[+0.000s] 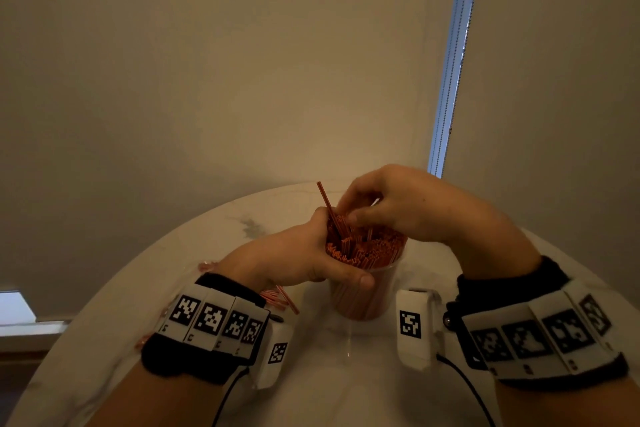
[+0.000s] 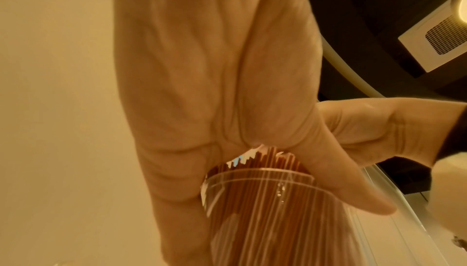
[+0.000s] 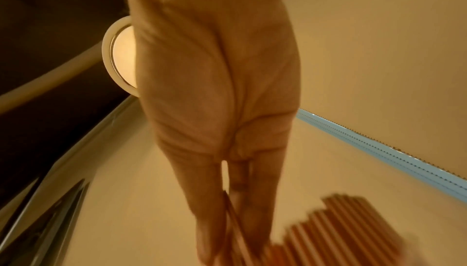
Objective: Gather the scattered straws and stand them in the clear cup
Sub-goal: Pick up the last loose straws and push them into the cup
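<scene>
While the left hand grips the straw-packed clear cup on the marble table, the right hand pinches one orange straw; forcing it in may buckle it or topple the cup.

Straws upright in cup; loose straws just left
</scene>
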Motion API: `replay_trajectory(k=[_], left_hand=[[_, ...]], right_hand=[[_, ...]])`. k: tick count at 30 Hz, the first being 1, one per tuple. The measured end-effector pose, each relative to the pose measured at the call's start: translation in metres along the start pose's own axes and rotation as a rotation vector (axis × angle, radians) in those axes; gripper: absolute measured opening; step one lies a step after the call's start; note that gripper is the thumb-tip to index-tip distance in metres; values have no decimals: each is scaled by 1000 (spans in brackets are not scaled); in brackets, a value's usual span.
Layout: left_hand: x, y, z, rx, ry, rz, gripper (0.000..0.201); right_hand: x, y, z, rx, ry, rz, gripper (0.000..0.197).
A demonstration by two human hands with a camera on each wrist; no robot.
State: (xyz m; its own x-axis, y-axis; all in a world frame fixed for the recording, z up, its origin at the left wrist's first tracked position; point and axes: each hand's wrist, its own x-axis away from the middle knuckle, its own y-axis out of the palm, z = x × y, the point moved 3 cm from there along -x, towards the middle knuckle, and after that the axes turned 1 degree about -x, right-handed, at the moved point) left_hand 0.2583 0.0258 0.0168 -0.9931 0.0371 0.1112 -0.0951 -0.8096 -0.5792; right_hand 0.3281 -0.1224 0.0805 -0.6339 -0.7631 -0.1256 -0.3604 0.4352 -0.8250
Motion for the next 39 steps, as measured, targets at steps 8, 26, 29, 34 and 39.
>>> replay_trajectory(k=[8,26,29,34,39], left_hand=[[1,0,0,-11,-9,8,99],[-5,-1,-9,28,-52,-14,129],[-5,-1,-10,24,-65,2,121],[-5,-1,-11,15,-63,16,116],[-6,-1,-12,21,-67,9,116]], right_hand=[[-14,11,4,-27,17,221,24],[-6,-5,-3,-124,-156,450,14],[-1,-14,5,33,-21,316,12],[2,-5,8,79,94,71,21],[10,-2,6,39,120,-146,21]])
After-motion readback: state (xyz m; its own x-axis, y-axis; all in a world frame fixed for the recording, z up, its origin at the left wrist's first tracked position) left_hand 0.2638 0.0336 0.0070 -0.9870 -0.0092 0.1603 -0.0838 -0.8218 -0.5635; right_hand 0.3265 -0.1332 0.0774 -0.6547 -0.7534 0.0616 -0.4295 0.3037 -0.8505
